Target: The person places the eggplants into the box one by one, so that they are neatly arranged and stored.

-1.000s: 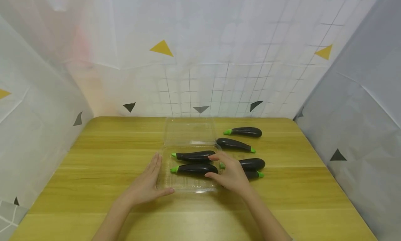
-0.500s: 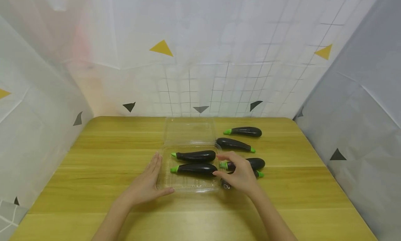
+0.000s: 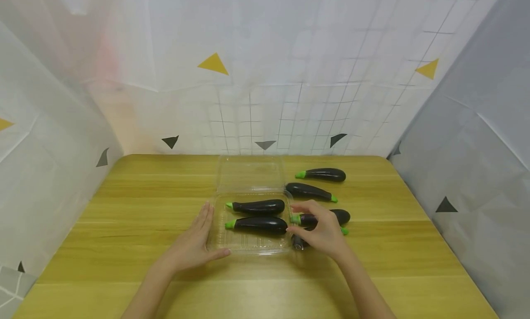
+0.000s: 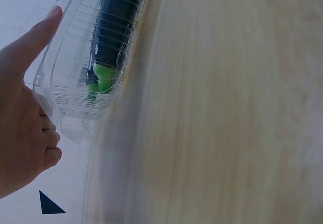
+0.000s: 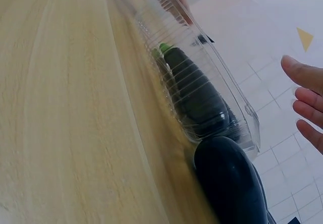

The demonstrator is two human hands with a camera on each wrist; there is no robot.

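The right hand [image 3: 322, 230] partly conceals two eggplants just right of the tray. We see both ends of the farther eggplant [image 3: 340, 216], but only the blunt end and green stem of the nearer eggplant [image 3: 299, 242]. In the right wrist view, the picture edge cuts this hand off. The clear lid [image 3: 250, 174] is faint against the desk [image 3: 145, 194].

We observe the right thumb and fingertips apart, curved beside the tray's right wall. The left hand [image 3: 191, 246] lies with fingers extended along the left wall and thumb angled across the near left corner, apart from the fingers.

The tray [image 3: 265, 253] sits near the middle of the desk, its lid laid back toward the far edge. Inside, we find a rear eggplant [image 3: 258, 206] and a front eggplant [image 3: 261, 225], stems left. Two loose eggplants [image 3: 327, 174] lie toward the desk's far right corner.
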